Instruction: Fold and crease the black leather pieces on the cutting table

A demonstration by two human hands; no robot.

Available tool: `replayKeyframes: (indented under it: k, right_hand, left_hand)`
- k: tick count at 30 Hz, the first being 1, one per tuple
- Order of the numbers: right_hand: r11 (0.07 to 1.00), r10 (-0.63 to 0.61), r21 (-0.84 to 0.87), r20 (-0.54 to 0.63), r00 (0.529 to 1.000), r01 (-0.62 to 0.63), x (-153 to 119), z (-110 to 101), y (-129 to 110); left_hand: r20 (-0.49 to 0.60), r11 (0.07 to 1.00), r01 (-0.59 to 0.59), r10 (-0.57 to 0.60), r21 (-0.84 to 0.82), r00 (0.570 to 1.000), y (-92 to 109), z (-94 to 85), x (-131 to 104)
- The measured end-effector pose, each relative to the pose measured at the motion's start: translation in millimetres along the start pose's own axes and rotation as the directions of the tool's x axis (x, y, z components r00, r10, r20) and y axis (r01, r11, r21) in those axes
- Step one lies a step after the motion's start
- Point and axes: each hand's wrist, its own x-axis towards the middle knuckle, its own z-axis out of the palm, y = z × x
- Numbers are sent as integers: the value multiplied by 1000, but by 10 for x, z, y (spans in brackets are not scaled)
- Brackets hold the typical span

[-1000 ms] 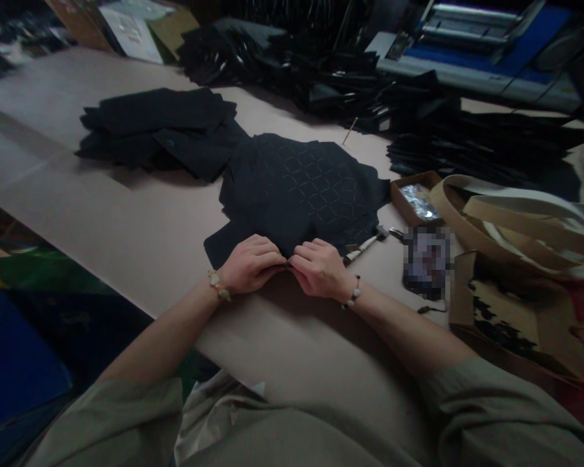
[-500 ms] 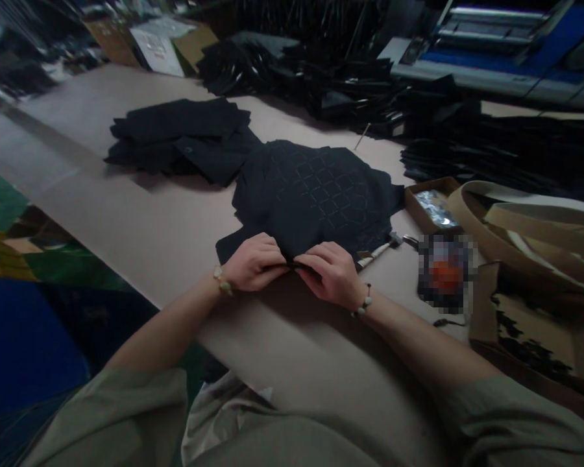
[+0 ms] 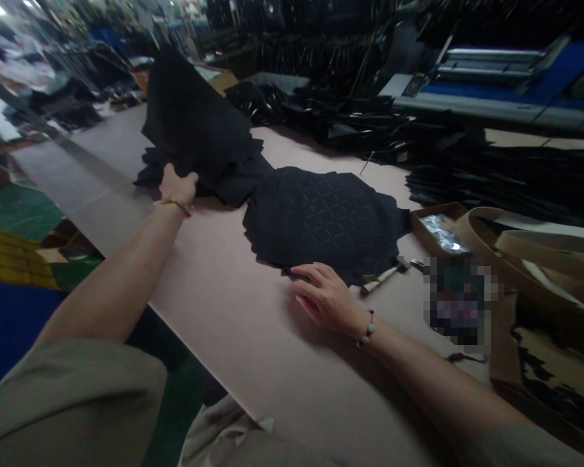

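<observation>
My left hand (image 3: 178, 185) reaches to the left pile, fingers apart, at the lower edge of a large black fabric piece (image 3: 189, 117). That piece stands raised, its top tilted up; whether my fingers grip it cannot be made out. Below it lie more black pieces (image 3: 243, 181). My right hand (image 3: 321, 295) is over the table just in front of the stitched black fabric stack (image 3: 331, 214), fingers apart and holding nothing. A diamond pattern of light stitches marks that stack. A hammer (image 3: 387, 275) lies at its right front edge.
On the pale table (image 3: 243, 337), a small box of metal parts (image 3: 440, 230), coiled tan webbing (image 3: 540, 250) and a cardboard box with black bits (image 3: 555, 350) are at the right. Long black piles (image 3: 506, 162) run along the back. A yellow crate (image 3: 14, 259) stands at the left.
My left hand has left the fabric edge it pinched and moved to the left pile, where a piece now stands raised. My right hand has opened. The view has shifted, too.
</observation>
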Motion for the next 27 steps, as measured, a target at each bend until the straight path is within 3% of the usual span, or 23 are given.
replayKeyframes:
  k: [3,4,5,7,10,13,17,20,22,23,25,27]
  right_hand:
    - [1000,-5,-2,21,1000,5,-7,10,8]
    - [1000,-15,-3,20,1000,15,-10,10,10]
    - [1000,-30,-4,13,999,30,-13,5,9]
    - [998,-68,-8,-23,997,68,-12,-25,-9]
    - [995,-96,13,-101,990,98,1,-125,-96]
    - [992,-44,106,-159,986,61,1,-272,-232]
    - [985,72,170,-224,972,-33,-129,-505,-358]
    - [985,172,74,-279,945,-158,-413,-721,-340]
    - [950,284,-26,-350,893,-313,-711,-914,-268]
    - [908,354,-67,-408,841,-414,-893,-1031,-214]
    - [752,529,-82,-517,673,-654,-1317,-1293,-77]
    - [565,600,-65,-651,464,-822,-1784,-1562,82]
  left_hand:
    - [160,998,-19,29,-65,987,210,234,-391]
    - [295,993,-43,73,-107,953,316,327,-535]
    - [365,989,-61,106,-133,925,428,424,-670]
    - [416,985,-74,133,-154,899,640,617,-880]
    - [424,990,-21,80,-141,902,843,848,-1031]
    - [413,990,41,19,-136,911,898,945,-1073]
    - [368,990,35,18,-139,930,928,890,-1132]
    - [329,989,-28,74,-144,941,987,812,-1199]
    - [310,984,-77,125,-162,942,1024,779,-1247]
    - [304,980,-94,144,-173,942,1038,771,-1270]
    - [304,977,-96,152,-191,940,1056,767,-1303]
    - [317,976,-61,127,-211,940,1065,767,-1291]
